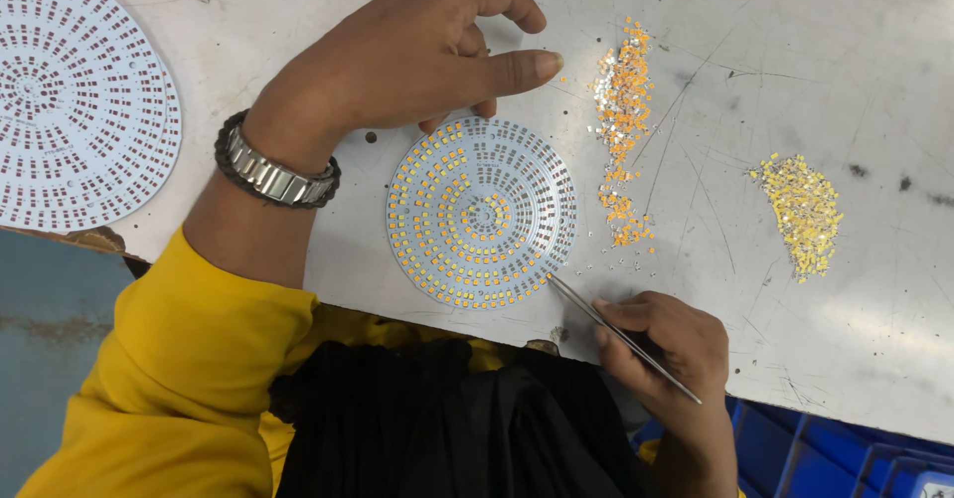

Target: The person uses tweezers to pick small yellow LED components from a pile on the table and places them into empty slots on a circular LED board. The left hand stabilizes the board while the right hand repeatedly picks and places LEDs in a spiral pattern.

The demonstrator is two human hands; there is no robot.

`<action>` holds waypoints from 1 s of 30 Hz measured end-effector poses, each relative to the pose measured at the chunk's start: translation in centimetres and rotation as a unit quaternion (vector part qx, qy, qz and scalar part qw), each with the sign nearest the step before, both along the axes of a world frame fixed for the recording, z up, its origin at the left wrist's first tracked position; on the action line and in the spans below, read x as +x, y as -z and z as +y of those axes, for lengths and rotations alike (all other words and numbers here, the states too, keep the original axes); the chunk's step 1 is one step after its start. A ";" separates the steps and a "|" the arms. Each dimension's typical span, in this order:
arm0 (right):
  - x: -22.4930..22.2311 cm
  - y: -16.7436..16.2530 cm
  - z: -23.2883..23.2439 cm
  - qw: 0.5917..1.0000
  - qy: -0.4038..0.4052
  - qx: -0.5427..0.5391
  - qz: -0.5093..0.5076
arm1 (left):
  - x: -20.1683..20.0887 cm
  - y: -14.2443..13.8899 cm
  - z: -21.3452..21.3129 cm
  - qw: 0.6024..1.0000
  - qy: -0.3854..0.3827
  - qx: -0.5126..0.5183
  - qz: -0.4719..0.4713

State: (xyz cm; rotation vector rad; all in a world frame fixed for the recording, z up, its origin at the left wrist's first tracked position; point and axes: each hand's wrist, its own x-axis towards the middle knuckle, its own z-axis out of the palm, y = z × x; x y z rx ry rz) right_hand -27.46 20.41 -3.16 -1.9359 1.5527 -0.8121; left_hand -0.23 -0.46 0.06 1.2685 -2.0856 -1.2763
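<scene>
A round white circuit board (482,212) lies flat on the grey table (795,71), its rings filled with small yellow-orange chips. My left hand (407,56), with a metal watch at the wrist, rests just above the board's upper edge, fingers curled and thumb stretched to the right, holding nothing that shows. My right hand (661,344) sits at the table's front edge and grips thin metal tweezers (621,336). The tweezer tips touch the board's lower right rim.
A strip of loose orange chips (623,130) runs down the table to the right of the board. A heap of yellow chips (803,213) lies further right. A larger bare round board (75,100) sits at far left. Blue bins (835,458) stand below the table edge.
</scene>
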 end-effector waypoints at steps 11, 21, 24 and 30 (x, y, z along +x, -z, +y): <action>-3.3 1.0 2.1 0.969 0.225 0.003 -0.106 | -0.2 -1.4 0.5 0.999 -0.007 0.039 -0.029; -3.8 1.7 2.3 0.967 0.239 -0.027 -0.079 | -0.2 -1.4 0.4 0.998 -0.010 0.044 -0.048; -3.8 2.0 2.6 0.961 0.262 -0.046 -0.072 | -0.2 -1.2 0.5 0.998 -0.009 0.052 -0.043; -3.6 1.9 2.8 0.955 0.286 -0.043 -0.069 | -0.2 -1.3 0.5 0.998 -0.010 0.041 -0.053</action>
